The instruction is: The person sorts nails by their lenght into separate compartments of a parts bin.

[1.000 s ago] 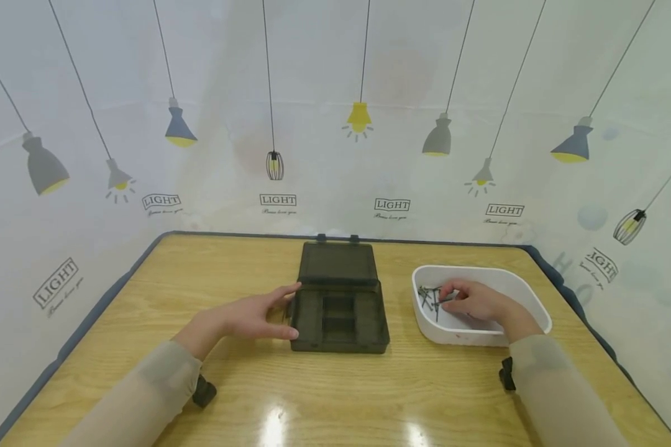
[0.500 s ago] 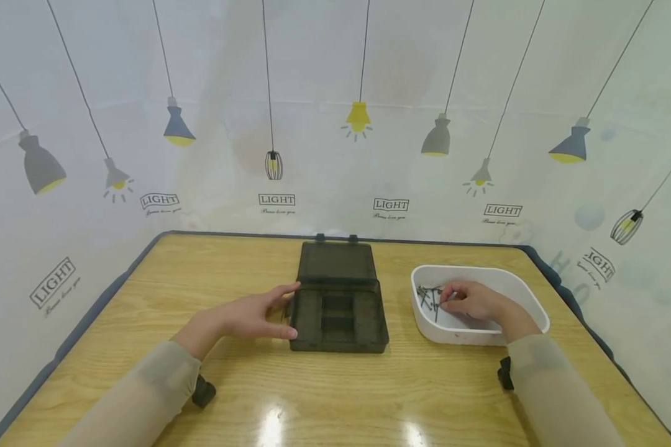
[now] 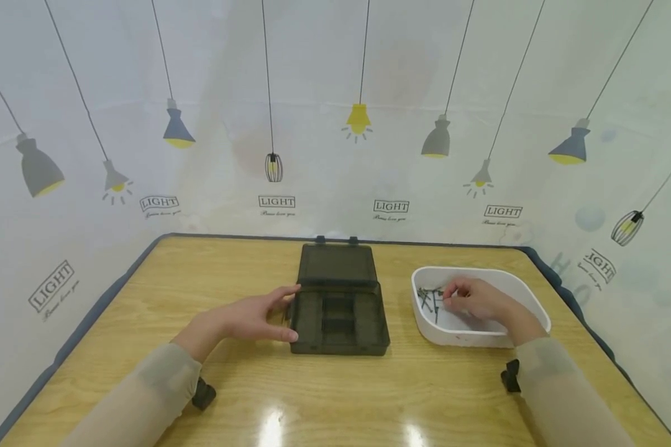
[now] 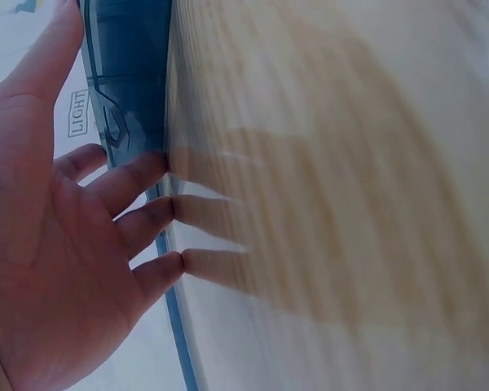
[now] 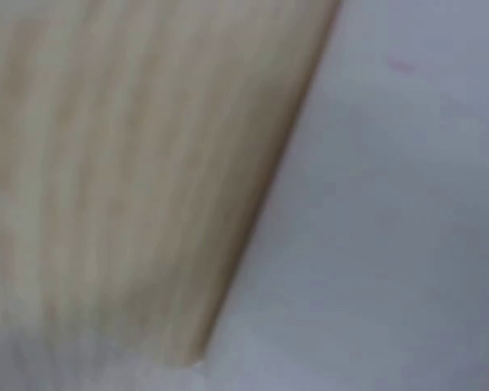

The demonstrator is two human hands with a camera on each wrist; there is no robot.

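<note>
your left hand (image 3: 251,318), fingers apart, touches the dark box (image 3: 371,318); your right hand (image 3: 483,301) is inside the white tray (image 3: 447,337) beside thin fasteners (image 3: 425,300), fingertips bunched, hiding whether they pinch one; i cannot tell.

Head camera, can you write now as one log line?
left hand: at dark box's left side | lid: open | right hand: inside white tray, beside metal pieces, hold unclear

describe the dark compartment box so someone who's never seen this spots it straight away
Start at the wooden table: just right of the person's left hand, toward the far edge, lies the dark compartment box. Its lid is folded open, away from the person. Dark and lidded, it stands apart from the lidless white tray to its right.
</note>
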